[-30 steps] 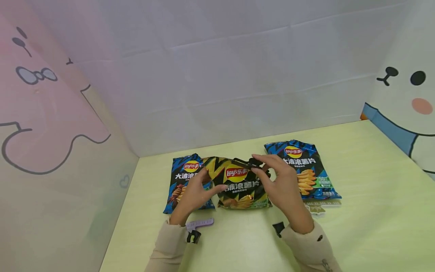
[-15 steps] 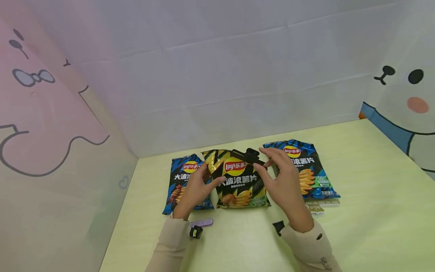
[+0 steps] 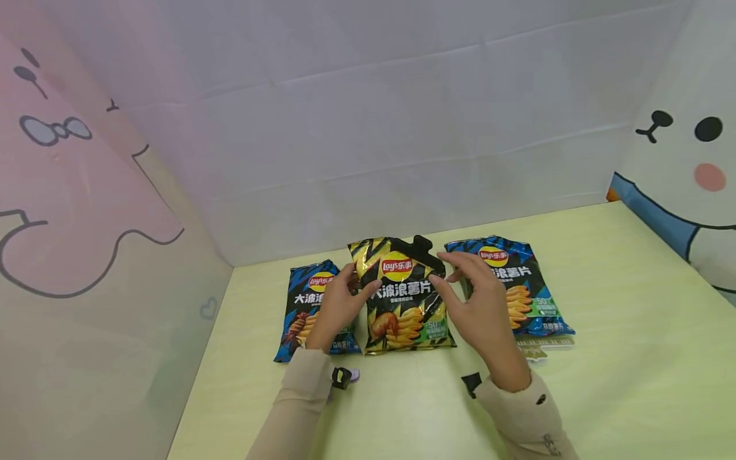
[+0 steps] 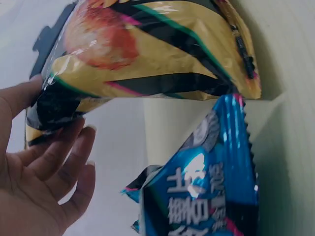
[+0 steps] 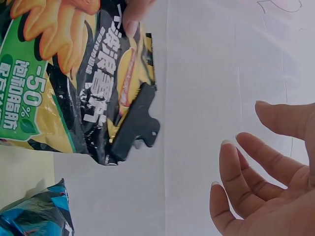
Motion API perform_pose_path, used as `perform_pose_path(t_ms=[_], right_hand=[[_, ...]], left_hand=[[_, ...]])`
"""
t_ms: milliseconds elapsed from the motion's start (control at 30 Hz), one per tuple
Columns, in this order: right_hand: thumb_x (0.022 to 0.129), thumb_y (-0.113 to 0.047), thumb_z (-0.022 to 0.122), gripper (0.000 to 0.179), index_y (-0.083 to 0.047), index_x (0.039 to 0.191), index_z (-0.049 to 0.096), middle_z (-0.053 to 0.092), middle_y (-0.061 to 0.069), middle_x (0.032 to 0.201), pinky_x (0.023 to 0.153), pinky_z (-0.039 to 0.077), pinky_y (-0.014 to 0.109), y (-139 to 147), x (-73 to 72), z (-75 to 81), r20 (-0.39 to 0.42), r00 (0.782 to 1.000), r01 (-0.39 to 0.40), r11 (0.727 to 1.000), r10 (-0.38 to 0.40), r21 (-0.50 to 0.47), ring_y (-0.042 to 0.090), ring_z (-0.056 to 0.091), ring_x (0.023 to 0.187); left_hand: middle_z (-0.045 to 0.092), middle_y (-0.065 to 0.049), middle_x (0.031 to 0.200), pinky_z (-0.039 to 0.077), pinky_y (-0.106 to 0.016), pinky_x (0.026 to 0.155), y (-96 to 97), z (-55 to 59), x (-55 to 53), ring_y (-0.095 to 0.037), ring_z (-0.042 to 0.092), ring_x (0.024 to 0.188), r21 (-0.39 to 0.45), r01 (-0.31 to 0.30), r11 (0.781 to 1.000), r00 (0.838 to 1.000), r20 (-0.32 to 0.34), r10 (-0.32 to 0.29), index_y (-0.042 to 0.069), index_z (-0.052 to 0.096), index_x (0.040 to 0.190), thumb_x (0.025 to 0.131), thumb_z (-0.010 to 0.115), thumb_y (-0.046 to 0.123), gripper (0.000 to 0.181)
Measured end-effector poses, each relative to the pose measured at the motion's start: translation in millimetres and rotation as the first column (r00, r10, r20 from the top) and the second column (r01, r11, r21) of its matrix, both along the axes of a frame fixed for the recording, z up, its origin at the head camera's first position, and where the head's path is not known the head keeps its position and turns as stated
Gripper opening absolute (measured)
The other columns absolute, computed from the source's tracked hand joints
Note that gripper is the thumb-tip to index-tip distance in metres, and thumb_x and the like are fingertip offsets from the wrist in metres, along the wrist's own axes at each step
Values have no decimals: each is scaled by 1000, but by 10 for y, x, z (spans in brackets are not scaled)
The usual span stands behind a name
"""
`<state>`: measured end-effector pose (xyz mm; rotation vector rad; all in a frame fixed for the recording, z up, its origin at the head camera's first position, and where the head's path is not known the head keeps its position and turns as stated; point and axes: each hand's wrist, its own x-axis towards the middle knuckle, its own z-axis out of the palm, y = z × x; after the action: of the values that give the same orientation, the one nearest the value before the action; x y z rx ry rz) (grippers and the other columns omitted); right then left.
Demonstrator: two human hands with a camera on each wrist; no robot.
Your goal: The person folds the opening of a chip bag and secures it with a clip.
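Observation:
A black and gold bag of potato chips (image 3: 397,300) stands tipped back in the middle of the head view. Its top right corner carries a black clip (image 3: 420,249), seen larger in the right wrist view as a black clip (image 5: 134,123) across the bag's edge. My left hand (image 3: 339,303) pinches the bag's left side, thumb on the front and fingers behind. In the right wrist view my right hand (image 5: 268,182) is apart from the bag, fingers loosely bent around nothing. The head view has this right hand (image 3: 480,306) just beside the clip.
Blue chip bags lie on either side: one blue bag (image 3: 296,316) behind my left hand, another blue bag (image 3: 520,291) at right. A tan flat piece (image 3: 552,344) sticks out below the right one. A lavender piece (image 3: 354,375) is mostly covered by my left wrist.
The gold bag has been raised and straightened so that its whole front shows. My left hand moved up with it. The right fingers have come off the clip.

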<state>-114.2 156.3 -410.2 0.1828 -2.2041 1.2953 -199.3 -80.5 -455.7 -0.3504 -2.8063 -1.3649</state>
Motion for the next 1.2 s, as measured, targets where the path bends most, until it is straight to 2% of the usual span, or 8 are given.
perform_pose_path(t_ms=[167,467,667,833,1000,1200], right_hand=[[88,-9,77,37,-6,124,69,67,16,124,98,49,54,16,-1,-3,3,1000,1,1000,-1,3,25,65,84],[90,-11,76,36,-6,125,69,66,15,125,101,47,56,11,7,25,13,1000,-5,1000,5,-5,25,65,84],[91,-12,75,37,-8,127,68,66,15,126,101,47,57,12,29,34,30,1000,-6,1000,7,-6,25,65,84],[90,-13,75,36,-7,125,69,66,16,126,103,47,58,25,22,27,24,1000,-4,1000,4,-1,25,65,84],[90,-11,75,35,-5,124,69,66,16,126,103,46,58,52,14,26,12,1000,0,1000,0,-3,26,65,85],[91,-11,75,36,-6,125,69,66,16,127,103,46,58,69,12,15,21,1000,-1,1000,1,-6,26,65,86]], left_hand=[[67,-18,130,57,-49,94,44,-48,-51,-30,69,114,-13,-50,999,998,30,51,8,43,151,95,66,48,72],[68,-18,128,58,-49,92,78,-72,-96,-30,70,110,-70,-94,993,995,40,97,7,44,150,97,63,50,71],[67,-18,131,59,-49,91,77,-87,-83,-31,71,111,-79,-92,993,992,84,98,5,40,153,97,63,49,74],[63,-15,139,57,-51,94,72,-98,-74,-31,69,115,-73,-86,994,991,94,93,10,34,157,98,63,46,74],[55,-15,148,55,-53,95,76,-87,-68,-33,64,121,-54,-83,995,994,62,87,15,31,158,98,64,41,73],[53,-14,150,54,-54,95,112,-59,-74,-33,61,123,-65,-70,995,997,33,72,16,33,156,98,65,41,71]])
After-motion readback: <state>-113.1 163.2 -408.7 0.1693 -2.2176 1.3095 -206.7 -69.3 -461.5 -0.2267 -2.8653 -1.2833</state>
